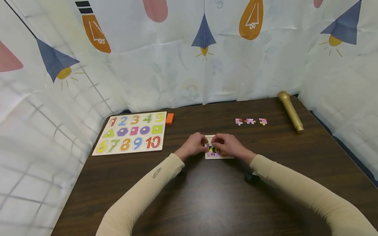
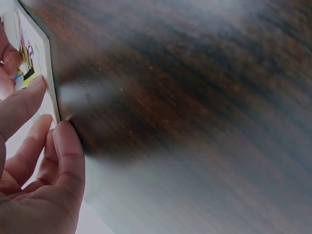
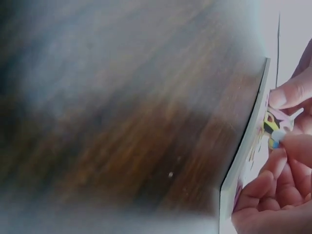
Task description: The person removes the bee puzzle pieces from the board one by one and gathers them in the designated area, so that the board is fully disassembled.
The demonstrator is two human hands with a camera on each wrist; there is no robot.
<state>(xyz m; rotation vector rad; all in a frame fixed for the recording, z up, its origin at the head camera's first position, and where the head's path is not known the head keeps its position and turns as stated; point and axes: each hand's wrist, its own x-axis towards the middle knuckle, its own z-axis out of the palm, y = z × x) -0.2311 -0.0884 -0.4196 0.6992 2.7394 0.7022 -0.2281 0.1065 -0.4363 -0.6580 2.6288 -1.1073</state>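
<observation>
A small jigsaw puzzle board (image 1: 219, 156) with a pale frame lies on the table, its picture a yellow and black bee on pink. My left hand (image 1: 195, 144) holds the board's left side, thumb on the picture and other fingertips at the frame's edge. Over the upper part of the picture, my right hand (image 1: 229, 144) pinches a puzzle piece (image 3: 282, 118) between thumb and fingers. That piece stands tilted against the board in the right wrist view, and fingers cover much of it. Both hands are close together, hiding part of the picture.
Three loose puzzle pieces (image 1: 250, 121) lie in a row at the back right, left of a gold microphone (image 1: 290, 111). A number and shape board (image 1: 141, 118) lies at the left, with an orange block (image 1: 169, 118) beside it. A printed curtain (image 1: 177, 65) hangs behind the table.
</observation>
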